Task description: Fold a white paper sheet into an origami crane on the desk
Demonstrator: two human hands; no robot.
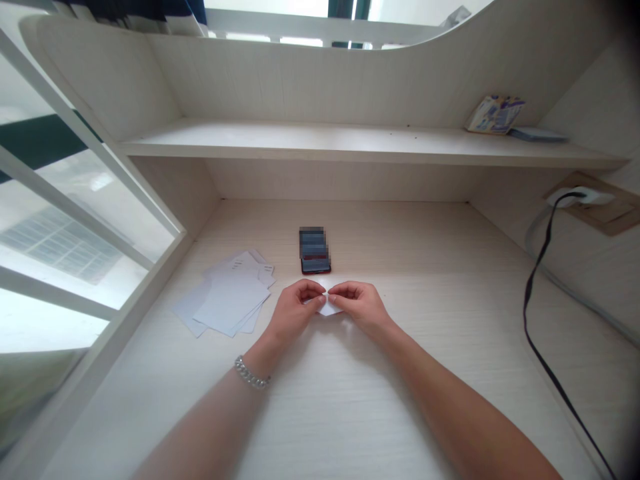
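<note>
A small folded piece of white paper [327, 309] is held between my two hands, low over the desk. My left hand [298, 305], with a silver chain bracelet [251, 373] on its wrist, pinches the paper's left side between thumb and fingers. On the other side my right hand [361, 305] pinches it the same way, the thumbs nearly meeting. Both hands cover much of the paper, so its full shape is hidden. Just beyond it lies a dark phone [315, 251] with a blurred screen. Loose white sheets [233, 293] lie overlapping to the left of my left hand.
The pale wooden desk [430, 253] has a shelf [320, 140] above its back edge. On the shelf sit a small printed packet [495, 115] and a flat bluish item [537, 135]. A black cable [528, 293] hangs from the wall socket [600, 200] at right. White rails [75, 203] border the left.
</note>
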